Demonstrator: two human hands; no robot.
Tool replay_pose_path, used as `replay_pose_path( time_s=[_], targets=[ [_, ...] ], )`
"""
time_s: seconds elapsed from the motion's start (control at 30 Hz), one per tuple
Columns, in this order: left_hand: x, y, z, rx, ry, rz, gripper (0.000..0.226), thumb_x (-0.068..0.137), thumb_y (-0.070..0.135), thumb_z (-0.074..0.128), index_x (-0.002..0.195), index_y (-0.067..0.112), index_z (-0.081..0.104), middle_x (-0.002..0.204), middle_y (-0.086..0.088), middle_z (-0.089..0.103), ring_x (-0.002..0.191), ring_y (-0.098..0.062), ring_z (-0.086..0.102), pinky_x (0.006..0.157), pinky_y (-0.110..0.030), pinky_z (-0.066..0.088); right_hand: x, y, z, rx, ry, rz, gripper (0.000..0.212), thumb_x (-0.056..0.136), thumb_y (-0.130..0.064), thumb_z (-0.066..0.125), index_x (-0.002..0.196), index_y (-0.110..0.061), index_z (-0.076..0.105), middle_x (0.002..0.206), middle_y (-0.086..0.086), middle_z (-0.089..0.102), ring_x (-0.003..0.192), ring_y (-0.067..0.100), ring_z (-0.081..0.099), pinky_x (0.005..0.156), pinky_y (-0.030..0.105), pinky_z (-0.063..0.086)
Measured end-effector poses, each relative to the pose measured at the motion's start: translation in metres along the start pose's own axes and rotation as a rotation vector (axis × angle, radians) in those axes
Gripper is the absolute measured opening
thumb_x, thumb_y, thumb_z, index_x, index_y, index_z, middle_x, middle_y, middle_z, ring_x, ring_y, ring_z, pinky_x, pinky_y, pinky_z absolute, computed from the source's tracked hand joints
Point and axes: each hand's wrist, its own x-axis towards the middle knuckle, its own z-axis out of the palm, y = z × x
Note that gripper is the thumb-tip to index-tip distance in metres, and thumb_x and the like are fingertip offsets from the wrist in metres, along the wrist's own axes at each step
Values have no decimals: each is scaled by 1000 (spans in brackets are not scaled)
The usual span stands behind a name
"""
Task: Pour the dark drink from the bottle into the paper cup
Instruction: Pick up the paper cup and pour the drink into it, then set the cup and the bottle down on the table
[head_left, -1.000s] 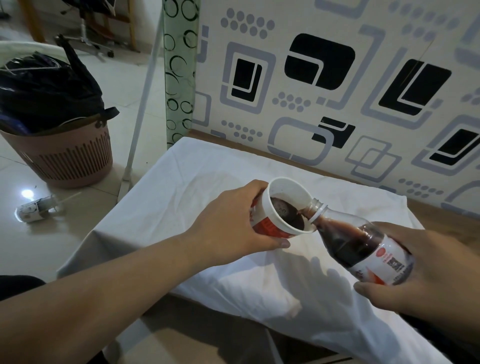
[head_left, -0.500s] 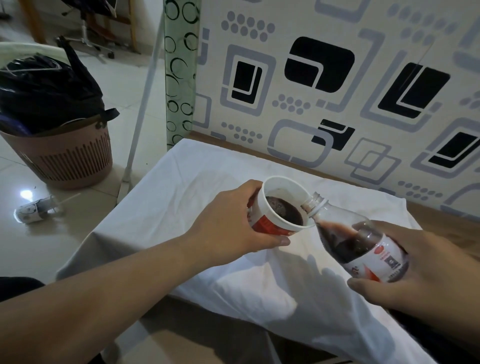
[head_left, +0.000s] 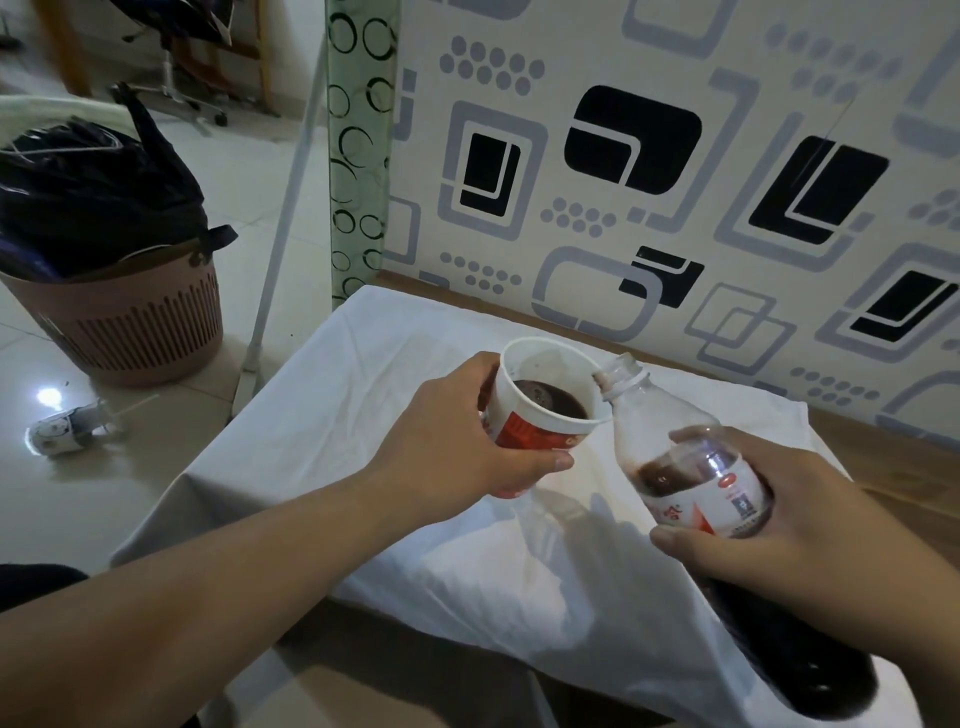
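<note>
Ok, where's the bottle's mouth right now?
In the head view, the bottle is in the right hand, right of centre, its mouth at the right rim of the paper cup held by the left hand.

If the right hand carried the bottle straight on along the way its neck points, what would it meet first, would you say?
Probably the paper cup: the bottle mouth in the right hand sits at its rim. Depth is unclear.

wooden counter (head_left: 914, 467) against patterned wall, rumpled white cloth (head_left: 374, 415) draped over it from 12 to 6 o'clock, nothing else resting on cloth
</note>
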Motion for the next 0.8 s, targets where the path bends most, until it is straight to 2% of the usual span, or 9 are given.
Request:
replay_pose_path(
  time_s=[0.07, 0.13, 0.2, 0.3, 0.4, 0.5, 0.6, 0.73, 0.8],
  targets=[
    [3, -1, -1, -13, 20, -3, 79, 43, 81, 68, 113, 57, 42, 103, 36, 55, 93, 8, 56, 61, -7, 44, 5, 4, 3, 46, 15, 23, 64, 48, -73, 76, 106, -46, 66, 96, -42, 68, 83, -11, 67, 58, 13, 48],
    [5, -1, -1, -20, 35, -2, 79, 42, 80, 70, 112, 57, 42, 104, 41, 53, 94, 15, 51, 56, -4, 42, 10, 7, 6, 86, 22, 43, 60, 55, -67, 84, 105, -40, 68, 95, -42, 68, 81, -14, 66, 51, 6, 48],
    [7, -1, -1, -24, 44, -6, 77, 42, 80, 71, 109, 59, 42, 103, 42, 52, 94, 16, 50, 54, -3, 41, 14, 7, 9, 143, 46, 73, 56, 57, -63, 83, 105, -38, 69, 91, -33, 72, 81, -17, 65, 47, 0, 46],
    [8, -3, 0, -28, 48, -16, 74, 42, 80, 71, 106, 59, 42, 100, 40, 54, 92, 12, 54, 55, -5, 43, 19, 8, 15, 258, 118, 69, 68, 43, -73, 71, 105, -46, 64, 86, -37, 72, 82, -26, 61, 44, -2, 45],
    [11, -5, 1, -12, 52, -18, 78, 44, 77, 72, 113, 52, 44, 102, 32, 58, 91, 1, 59, 65, -13, 49, 26, 8, 22, 333, 189, 82, 61, 41, -73, 68, 97, -55, 57, 78, -46, 66, 79, -34, 56, 44, -7, 40],
    [13, -8, 0, -16, 59, -19, 80, 46, 75, 74, 116, 48, 45, 106, 29, 58, 94, -3, 59, 72, -18, 50, 34, 11, 29, 411, 246, 60, 57, 42, -73, 70, 94, -53, 60, 86, -42, 69, 86, -24, 63, 52, -6, 45],
    [15, -12, -1, -23, 64, -25, 78, 48, 71, 75, 116, 49, 44, 105, 31, 56, 94, -1, 58, 68, -13, 46, 41, 16, 37, 457, 296, 44, 70, 41, -75, 74, 104, -48, 60, 92, -40, 70, 89, -15, 68, 54, -1, 50],
    [20, -16, 0, -48, 81, -27, 88, 43, 77, 71, 121, 46, 45, 109, 29, 57, 95, -3, 58, 69, -16, 45, 51, 24, 47, 466, 366, 27, 82, 57, -52, 83, 131, -29, 57, 116, -16, 67, 103, -5, 63, 66, 5, 51],
    [22, -20, 1, -47, 93, -29, 89, 44, 77, 70, 122, 44, 44, 111, 27, 56, 96, -5, 58, 73, -19, 46, 54, 27, 50, 495, 398, 15, 76, 62, -42, 86, 130, -27, 56, 115, -18, 66, 101, -9, 64, 65, 0, 52]
  ],
)
